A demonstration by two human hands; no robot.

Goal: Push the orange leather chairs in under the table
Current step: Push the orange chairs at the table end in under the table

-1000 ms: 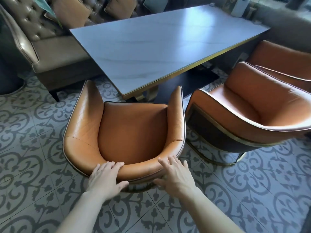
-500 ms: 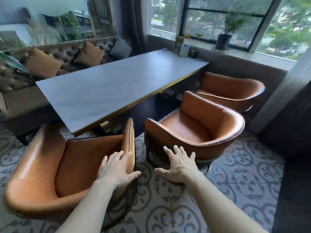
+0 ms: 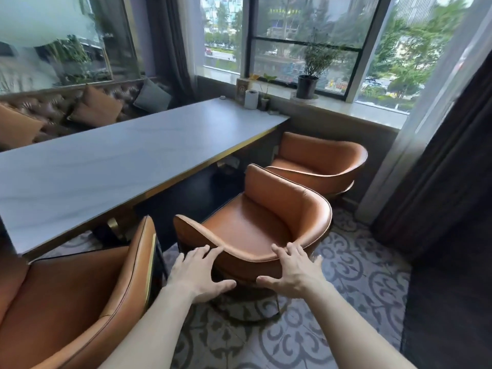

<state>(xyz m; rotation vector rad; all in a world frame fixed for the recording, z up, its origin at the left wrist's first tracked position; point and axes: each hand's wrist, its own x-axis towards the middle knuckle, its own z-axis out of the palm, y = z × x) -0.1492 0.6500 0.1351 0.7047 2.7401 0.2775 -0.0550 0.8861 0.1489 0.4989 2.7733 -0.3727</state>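
Three orange leather chairs stand along the near side of a long grey table (image 3: 111, 161) with a gold edge. The middle chair (image 3: 255, 222) is turned at an angle, its seat partly out from the table. My left hand (image 3: 199, 272) and my right hand (image 3: 292, 270) lie spread on the outside of its curved backrest, fingers over the top rim, thumbs lower down. The near chair (image 3: 74, 294) sits at the lower left, its front under the table edge. The far chair (image 3: 319, 161) stands by the window wall.
A brown tufted sofa (image 3: 53, 107) with cushions runs behind the table. A window sill holds a potted plant (image 3: 308, 83) and small items. Dark curtains (image 3: 439, 182) hang at the right. Patterned tile floor (image 3: 346, 288) lies open to the right of the middle chair.
My view has swung from the near chair to the middle one. Both hands left the near chair's back and now rest on the middle chair's backrest.
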